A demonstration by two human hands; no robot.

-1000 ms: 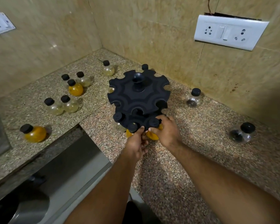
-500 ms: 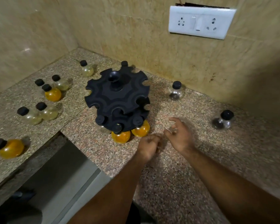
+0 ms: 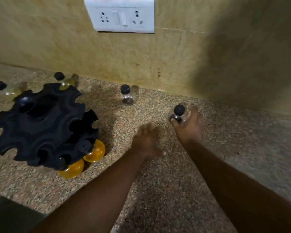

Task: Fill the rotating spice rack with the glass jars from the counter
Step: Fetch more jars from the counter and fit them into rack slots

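Observation:
The black rotating spice rack [image 3: 40,121] stands at the left on the granite counter [image 3: 166,190]. Two orange-filled jars [image 3: 94,153] hang in its lower tier at the front. My right hand [image 3: 189,127] is wrapped around a clear glass jar with a black cap [image 3: 179,111] standing on the counter near the wall. My left hand [image 3: 146,140] hovers over the counter between the rack and that jar, fingers loosely apart and holding nothing. Another clear jar [image 3: 126,96] stands by the wall, behind and to the left of my hands.
Two pale jars [image 3: 64,80] [image 3: 4,89] stand behind the rack at the left. A white socket plate [image 3: 121,15] is on the tiled wall above. The counter's front edge drops away at the lower left.
Both hands left the rack's front jars and moved right. My right hand reached the far clear jar and closed around it. The view swung right.

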